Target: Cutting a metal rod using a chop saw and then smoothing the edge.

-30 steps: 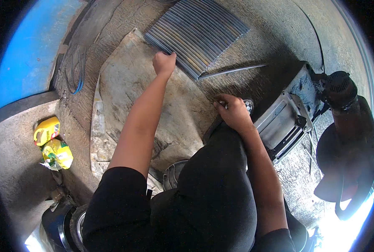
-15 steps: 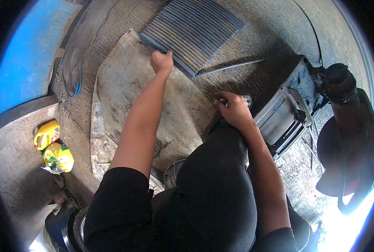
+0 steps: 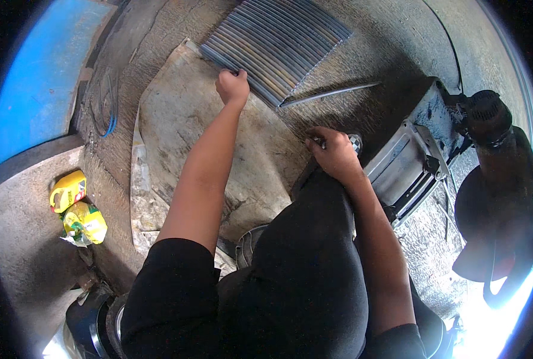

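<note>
A row of grey metal rods [image 3: 278, 45] lies side by side on the floor ahead of me. My left hand [image 3: 233, 88] is closed at the row's near edge, against the outermost rod. Its curled fingers hide what they hold. Over my right knee, my right hand [image 3: 333, 152] is pinched closed. Something small and dark shows between thumb and fingers, too little of it to name. One loose rod [image 3: 332, 94] lies apart, its left end by the row's near corner. Under my left arm spreads a stained, pale sheet [image 3: 182, 113].
A machine with a grey metal base [image 3: 398, 170] and a dark cylindrical part [image 3: 488, 113] stands close on my right. At left are a yellow jug [image 3: 69, 190], a yellow-green bag [image 3: 85, 224] and a blue panel [image 3: 39, 78]. A thin cable [image 3: 452, 45] runs along the far right floor.
The whole view has shifted slightly. Both hands keep nearly the same places and remain closed; the right hand's fingers have turned a little, showing more of the small dark thing.
</note>
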{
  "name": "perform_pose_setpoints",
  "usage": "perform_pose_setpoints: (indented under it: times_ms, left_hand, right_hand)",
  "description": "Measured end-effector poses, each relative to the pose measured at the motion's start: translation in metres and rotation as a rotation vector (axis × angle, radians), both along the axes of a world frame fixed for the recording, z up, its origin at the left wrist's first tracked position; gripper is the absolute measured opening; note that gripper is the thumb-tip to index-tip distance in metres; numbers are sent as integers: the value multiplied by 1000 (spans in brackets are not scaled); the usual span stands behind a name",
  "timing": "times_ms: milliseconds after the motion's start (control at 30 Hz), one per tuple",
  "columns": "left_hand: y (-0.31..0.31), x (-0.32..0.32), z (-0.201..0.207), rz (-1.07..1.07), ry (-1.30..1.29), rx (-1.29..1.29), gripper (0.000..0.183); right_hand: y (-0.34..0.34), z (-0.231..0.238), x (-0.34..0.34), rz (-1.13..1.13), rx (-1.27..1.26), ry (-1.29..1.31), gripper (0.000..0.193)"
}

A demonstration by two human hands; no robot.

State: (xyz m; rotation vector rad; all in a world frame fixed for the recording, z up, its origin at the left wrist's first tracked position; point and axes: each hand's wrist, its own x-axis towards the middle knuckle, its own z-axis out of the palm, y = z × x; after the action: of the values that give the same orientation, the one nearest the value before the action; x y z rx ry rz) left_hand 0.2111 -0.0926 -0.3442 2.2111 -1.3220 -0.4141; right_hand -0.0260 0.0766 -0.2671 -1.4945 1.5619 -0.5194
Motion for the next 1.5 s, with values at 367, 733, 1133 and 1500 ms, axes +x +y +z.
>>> perform_pose_setpoints:
  times_ms: [367,733,1133,1500]
  left_hand:
    - [-3,4,-6,4,17,52,31]
    - [-2,2,-6,1,-13,82,31]
    - [2,-1,-4,41,14,17,32]
    - [48,-53,51,-470,372,-351,25]
  right_hand:
    - [3,-1,-2,-10,-60,52,27]
    - [4,-9,3,4,-75,15,26]
    - [-1,-6,2,-4,-85,17,26]
    - [-13,1,-28,-192,-105,-43,29]
